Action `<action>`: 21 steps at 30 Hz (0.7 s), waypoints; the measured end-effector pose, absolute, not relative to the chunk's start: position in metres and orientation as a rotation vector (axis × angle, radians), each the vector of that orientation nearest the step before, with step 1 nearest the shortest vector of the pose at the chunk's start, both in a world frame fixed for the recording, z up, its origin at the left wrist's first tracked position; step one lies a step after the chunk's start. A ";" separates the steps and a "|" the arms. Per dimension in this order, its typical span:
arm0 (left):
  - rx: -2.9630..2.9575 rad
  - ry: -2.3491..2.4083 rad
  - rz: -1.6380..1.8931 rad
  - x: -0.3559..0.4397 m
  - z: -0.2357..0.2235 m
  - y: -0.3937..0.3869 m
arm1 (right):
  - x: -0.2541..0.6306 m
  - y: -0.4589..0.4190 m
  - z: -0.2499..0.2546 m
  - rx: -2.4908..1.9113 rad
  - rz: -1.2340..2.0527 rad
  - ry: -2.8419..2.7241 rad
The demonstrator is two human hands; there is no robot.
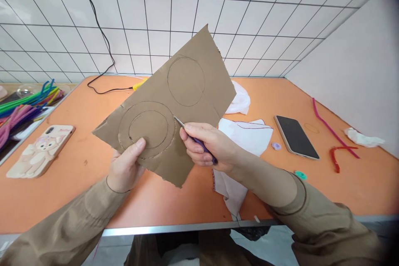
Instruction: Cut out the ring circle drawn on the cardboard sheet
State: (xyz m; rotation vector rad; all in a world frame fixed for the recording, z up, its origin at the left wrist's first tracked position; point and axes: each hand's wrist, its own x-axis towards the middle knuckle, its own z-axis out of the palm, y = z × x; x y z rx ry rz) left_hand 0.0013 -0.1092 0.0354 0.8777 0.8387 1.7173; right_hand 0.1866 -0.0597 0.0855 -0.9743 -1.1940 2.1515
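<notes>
So the left hand is pinching the cardboard above the orange table, while the right hand grips a purple tool (scissors, maybe), tip by the cardboard's bigger ring, which probably calls for steady holding.

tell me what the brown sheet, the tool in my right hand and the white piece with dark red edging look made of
Brown sheet: matte cardboard, by its stiffness and ragged edges.
Tool: shiny metal tip; smooth purple handle, probably plastic.
White piece: likely matte fabric, going by its soft folds and stitch-like edging.
</notes>
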 end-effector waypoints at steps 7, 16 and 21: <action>0.803 0.841 1.740 0.000 0.033 -0.105 | 0.188 -0.059 0.085 -0.940 2.261 -1.045; 0.875 0.858 1.751 0.001 0.034 -0.106 | 0.190 -0.058 0.088 -0.912 2.279 -1.039; 0.905 0.878 1.719 -0.001 0.034 -0.106 | 0.191 -0.057 0.088 -0.918 2.288 -1.053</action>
